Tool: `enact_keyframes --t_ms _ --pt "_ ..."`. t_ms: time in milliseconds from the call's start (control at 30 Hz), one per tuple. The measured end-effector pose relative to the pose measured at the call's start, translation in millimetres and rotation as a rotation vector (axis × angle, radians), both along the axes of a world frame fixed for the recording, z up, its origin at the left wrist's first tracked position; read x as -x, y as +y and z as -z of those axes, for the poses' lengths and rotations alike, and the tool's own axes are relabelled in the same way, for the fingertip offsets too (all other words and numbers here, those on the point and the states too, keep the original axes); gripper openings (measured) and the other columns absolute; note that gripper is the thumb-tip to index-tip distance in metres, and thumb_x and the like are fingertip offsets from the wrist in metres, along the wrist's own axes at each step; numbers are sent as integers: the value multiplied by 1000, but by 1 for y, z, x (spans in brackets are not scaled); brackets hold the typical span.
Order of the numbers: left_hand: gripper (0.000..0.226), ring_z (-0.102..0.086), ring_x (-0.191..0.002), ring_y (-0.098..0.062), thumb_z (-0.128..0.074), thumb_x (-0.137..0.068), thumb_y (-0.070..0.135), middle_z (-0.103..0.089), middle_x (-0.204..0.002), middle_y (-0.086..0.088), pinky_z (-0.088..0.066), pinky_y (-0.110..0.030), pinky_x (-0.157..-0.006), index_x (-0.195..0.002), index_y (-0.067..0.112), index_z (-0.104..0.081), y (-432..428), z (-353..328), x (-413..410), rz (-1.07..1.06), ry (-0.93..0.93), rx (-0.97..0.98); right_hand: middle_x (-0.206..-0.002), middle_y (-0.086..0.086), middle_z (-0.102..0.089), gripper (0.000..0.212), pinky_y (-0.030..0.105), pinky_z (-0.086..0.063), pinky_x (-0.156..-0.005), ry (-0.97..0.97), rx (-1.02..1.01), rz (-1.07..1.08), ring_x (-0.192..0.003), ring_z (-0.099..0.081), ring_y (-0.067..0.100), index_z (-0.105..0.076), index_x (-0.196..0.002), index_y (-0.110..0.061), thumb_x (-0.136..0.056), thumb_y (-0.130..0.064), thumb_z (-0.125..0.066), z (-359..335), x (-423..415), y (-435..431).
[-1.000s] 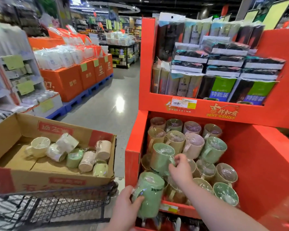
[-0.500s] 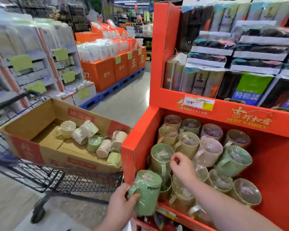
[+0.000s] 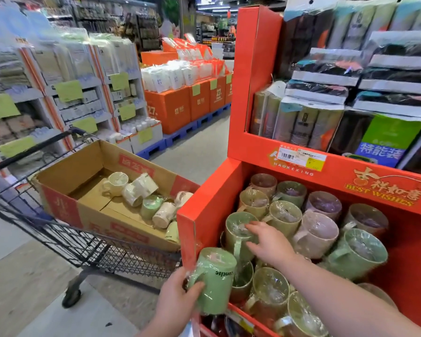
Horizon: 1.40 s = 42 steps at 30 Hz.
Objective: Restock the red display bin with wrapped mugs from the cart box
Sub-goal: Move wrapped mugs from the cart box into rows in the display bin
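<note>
Store aisle, red display bin [image 3: 206, 215]: right hand [image 3: 270, 244] has released the seated mug [image 3: 237, 235], fingers spread; left hand [image 3: 174, 299] grips a green wrapped mug [image 3: 215, 282], likely next in.

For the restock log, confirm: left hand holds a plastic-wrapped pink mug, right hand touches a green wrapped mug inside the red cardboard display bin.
Wrong colour: the head view shows the left hand holding a plastic-wrapped light green mug. The right hand touches a green wrapped mug in the red cardboard display bin.
</note>
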<state>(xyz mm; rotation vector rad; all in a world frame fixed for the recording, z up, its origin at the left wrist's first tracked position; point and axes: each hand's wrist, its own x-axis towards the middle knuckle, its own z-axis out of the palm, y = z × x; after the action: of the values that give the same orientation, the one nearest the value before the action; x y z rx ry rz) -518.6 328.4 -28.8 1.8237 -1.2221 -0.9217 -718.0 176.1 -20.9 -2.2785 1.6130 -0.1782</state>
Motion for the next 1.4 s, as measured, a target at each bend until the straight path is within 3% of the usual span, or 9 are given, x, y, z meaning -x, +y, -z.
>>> enact_keyframes --t_ms 133,300,533,767,933,1067,1167,1300,1400 --pt "12 -62 -72 -7 -68 -84 14 -67 -85 2 -45 -14 -56 -88 22 -60 1 0 -1 -22 51 -8 -131 -7 -51 54 34 -47 -93 43 113 90 -119 -51 16 -44 -137 -28 -88 -46 -57 4 -3 9" --pt "14 -64 -70 -5 -68 -84 12 -67 -84 1 -49 -16 -57 -87 23 -61 2 -3 -5 -11 65 0 -125 -3 -50 54 35 -46 -92 35 129 158 -115 -49 21 -44 -129 -24 -85 -52 -58 6 -18 9" --pt "12 -61 -65 5 -66 -85 9 -66 -83 0 -47 -11 -54 -85 20 -61 1 -8 -10 28 83 31 -156 2 -13 55 39 -39 -106 12 56 107 -136 -34 26 -38 -137 -27 -86 -41 -54 5 -10 8" --pt "11 -61 -71 0 -66 -85 12 -67 -85 1 -49 -12 -58 -86 22 -62 -4 -14 -10 46 83 60 -154 3 -18 51 39 -43 -103 -79 21 178 -132 -41 27 -44 -132 -25 -86 -36 -63 8 -23 2" --pt "14 -65 -70 -3 -65 -85 10 -68 -88 0 -54 -21 -62 -90 22 -64 -10 -14 -7 97 116 67 -158 -1 -10 68 39 -45 -101 -131 1 224 -130 -45 22 -28 -145 -27 -87 -37 -63 7 -9 11" --pt "6 -66 -78 -13 -67 -84 20 -67 -86 2 -55 -32 -76 -86 24 -62 -22 -17 9 178 87 57 -150 -2 -29 56 32 -42 -101 -211 28 305 -119 -52 16 -35 -141 -23 -91 -29 -58 -2 10 26" --pt "6 -59 -70 -3 -65 -86 18 -66 -83 5 -47 -14 -63 -85 22 -60 -33 -22 28 238 77 79 -140 -1 -43 43 31 -40 -99 -262 17 389 -117 -53 18 -44 -136 -21 -94 -25 -53 -7 26 37" --pt "7 -60 -75 -8 -63 -87 19 -66 -88 7 -44 -11 -60 -92 22 -60 -53 -27 58 273 108 72 -125 -1 -58 31 27 -38 -95 -418 -14 499 -117 -52 19 -55 -127 -13 -100 -22 -41 -6 47 52" --pt "15 -64 -84 -26 -65 -84 25 -68 -89 -5 -51 -32 -75 -91 12 -61 -67 -23 76 262 184 31 -121 4 -61 33 26 -37 -94 -602 -60 614 -118 -53 21 -60 -120 -10 -102 -23 -35 2 63 60"
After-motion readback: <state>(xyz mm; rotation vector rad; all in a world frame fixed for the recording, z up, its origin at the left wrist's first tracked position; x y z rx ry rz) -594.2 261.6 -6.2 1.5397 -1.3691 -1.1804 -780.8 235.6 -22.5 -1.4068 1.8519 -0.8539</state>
